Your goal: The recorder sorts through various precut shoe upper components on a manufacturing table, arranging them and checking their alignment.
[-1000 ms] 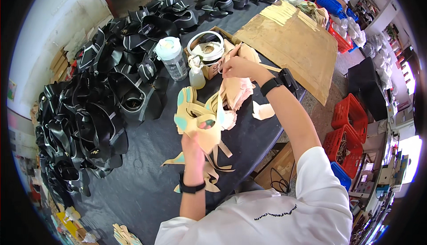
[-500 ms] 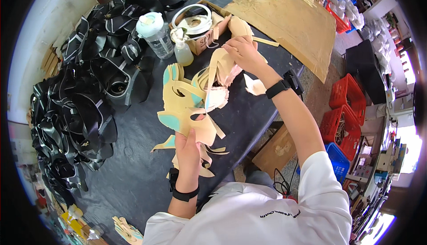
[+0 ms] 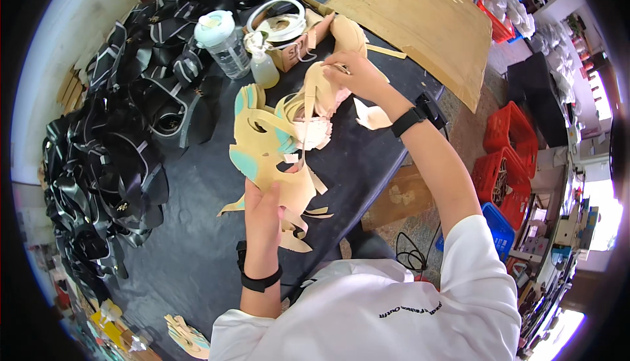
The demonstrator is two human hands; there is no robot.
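My left hand (image 3: 262,213) is closed on the lower edge of a stack of tan shoe-upper pieces (image 3: 252,135) with teal patches and cut-out holes. Its thumb lies on top, and the other fingers are partly hidden beneath. Farther off, my right hand (image 3: 357,76) pinches the upper end of a narrow tan strip (image 3: 309,102) that hangs down over the stack. Under and beside that hand lie more tan pieces (image 3: 323,99) and a bundle of pale pink pieces (image 3: 314,133). A white-and-tan scrap (image 3: 371,114) rests beneath my right wrist.
Black strapped shoe parts (image 3: 111,164) are heaped along the left. Beyond the stack stand a lidded clear jug (image 3: 223,45), a small bottle (image 3: 264,70) and a cardboard box with a white ring (image 3: 279,20). A large cardboard sheet (image 3: 420,30) covers the far right; red crates (image 3: 508,131) sit on the floor.
My left hand has slid slightly up and left, its fingers farther under the stack. My right hand has shifted a little left with the strip, which now hangs straighter.
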